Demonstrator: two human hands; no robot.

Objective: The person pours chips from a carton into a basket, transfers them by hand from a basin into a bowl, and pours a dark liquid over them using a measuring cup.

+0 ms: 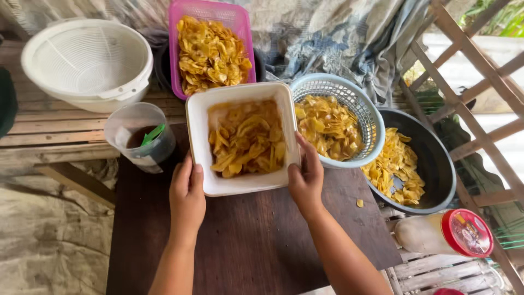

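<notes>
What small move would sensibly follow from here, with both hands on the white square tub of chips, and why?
Probably a gentle shake or tilt of the white square tub. The left hand and right hand grip its opposite sides, and it sits on the dark board. The yellow chips inside look glossy and piled toward the near edge, so shifting them would spread them more evenly.

The square white tub looks like smooth, slightly glossy plastic, and the chips in it have an oily, shiny coat. It sits on a dark worktop of matt, grainy wood. Right of the tub there's a pale blue woven-mesh plastic basket, behind it a pink plastic one, and further back rumpled, soft-looking cloth.
</notes>
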